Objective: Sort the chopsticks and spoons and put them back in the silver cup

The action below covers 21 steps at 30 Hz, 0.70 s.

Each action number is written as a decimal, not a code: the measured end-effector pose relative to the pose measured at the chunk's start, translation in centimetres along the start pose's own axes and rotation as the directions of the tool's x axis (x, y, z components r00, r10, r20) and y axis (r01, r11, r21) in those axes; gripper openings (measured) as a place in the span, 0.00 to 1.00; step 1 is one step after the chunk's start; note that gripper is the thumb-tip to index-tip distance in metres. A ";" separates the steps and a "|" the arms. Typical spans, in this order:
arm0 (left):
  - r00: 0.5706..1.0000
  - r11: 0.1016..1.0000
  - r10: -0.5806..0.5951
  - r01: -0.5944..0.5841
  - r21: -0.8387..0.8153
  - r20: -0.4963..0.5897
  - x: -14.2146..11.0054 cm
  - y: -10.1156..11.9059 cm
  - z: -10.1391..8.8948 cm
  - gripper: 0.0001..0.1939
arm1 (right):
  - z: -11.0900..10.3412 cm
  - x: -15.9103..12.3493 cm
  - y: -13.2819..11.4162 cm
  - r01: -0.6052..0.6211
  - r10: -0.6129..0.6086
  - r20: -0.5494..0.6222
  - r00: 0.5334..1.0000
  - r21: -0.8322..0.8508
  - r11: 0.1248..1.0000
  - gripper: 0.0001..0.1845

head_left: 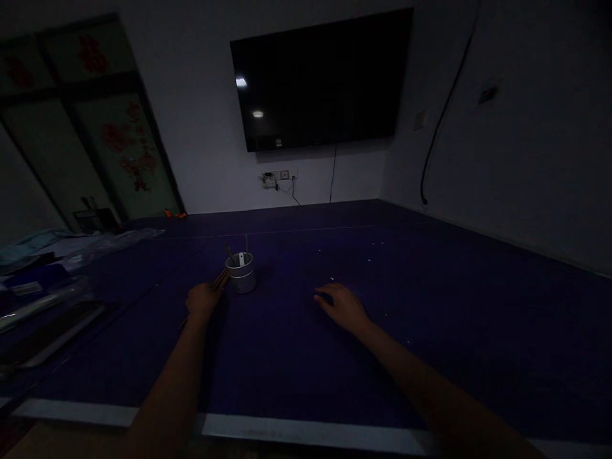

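Note:
My left hand is closed around a bundle of thin wooden sticks, probably chopsticks, whose tips point toward a small white perforated holder cup. The cup stands upright on the dark blue table just right of that hand and has a few utensil handles sticking up out of it. My right hand lies on the table to the right of the cup, fingers stretched out flat and nothing in it. The room is dim.
Plastic-wrapped bundles and flat packets lie along the table's left side. A dark wall-mounted screen hangs ahead, with a socket and cables below it. The table's pale near edge runs across the bottom.

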<state>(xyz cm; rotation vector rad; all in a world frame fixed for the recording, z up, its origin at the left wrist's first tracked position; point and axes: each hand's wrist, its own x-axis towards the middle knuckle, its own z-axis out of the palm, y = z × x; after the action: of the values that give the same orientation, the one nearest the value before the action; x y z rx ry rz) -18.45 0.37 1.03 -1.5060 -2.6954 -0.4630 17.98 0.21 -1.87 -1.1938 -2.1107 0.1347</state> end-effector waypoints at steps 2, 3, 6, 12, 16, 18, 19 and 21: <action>1.000 1.000 -0.015 0.015 0.022 0.002 -0.2 0.3 0.2 0.22 | 0.2 0.0 0.2 -0.003 0.003 0.000 1.000 -0.013 1.000 0.13; 1.000 1.000 -0.010 0.011 0.029 -0.003 -0.3 0.4 0.3 0.23 | 0.2 0.0 0.2 -0.002 0.002 -0.001 1.000 -0.017 1.000 0.13; 0.999 0.999 0.014 -0.013 0.039 -0.044 -0.4 0.6 0.7 0.25 | 0.3 0.0 0.3 0.006 -0.006 -0.007 1.000 -0.014 1.000 0.13; 0.999 0.999 0.016 -0.014 0.039 -0.052 -0.5 0.5 0.9 0.26 | 0.3 -0.1 0.4 -0.003 0.003 -0.002 1.000 -0.001 1.000 0.14; 0.998 0.998 0.024 -0.021 0.053 -0.053 -0.6 0.7 0.7 0.25 | 0.2 -0.1 0.2 -0.001 0.001 -0.001 1.000 -0.001 1.000 0.14; 0.998 0.998 0.033 -0.030 0.064 -0.061 -0.7 0.8 0.7 0.24 | 0.2 -0.1 0.1 -0.003 0.003 -0.003 1.000 -0.001 1.000 0.13; 0.997 0.997 0.036 -0.031 0.071 -0.068 -0.7 0.8 0.6 0.24 | 0.2 -0.1 0.1 -0.003 0.003 -0.002 1.000 0.000 1.000 0.13; 0.996 0.995 0.041 -0.034 0.091 -0.084 -0.7 0.9 0.6 0.23 | 0.2 -0.1 0.1 0.000 0.000 0.000 1.000 0.001 1.000 0.14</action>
<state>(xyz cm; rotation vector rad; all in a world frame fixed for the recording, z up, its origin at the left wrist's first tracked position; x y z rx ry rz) -17.24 0.42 0.53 -1.4758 -2.5821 -0.3901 17.94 0.21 -2.10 -1.1933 -2.1104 0.1363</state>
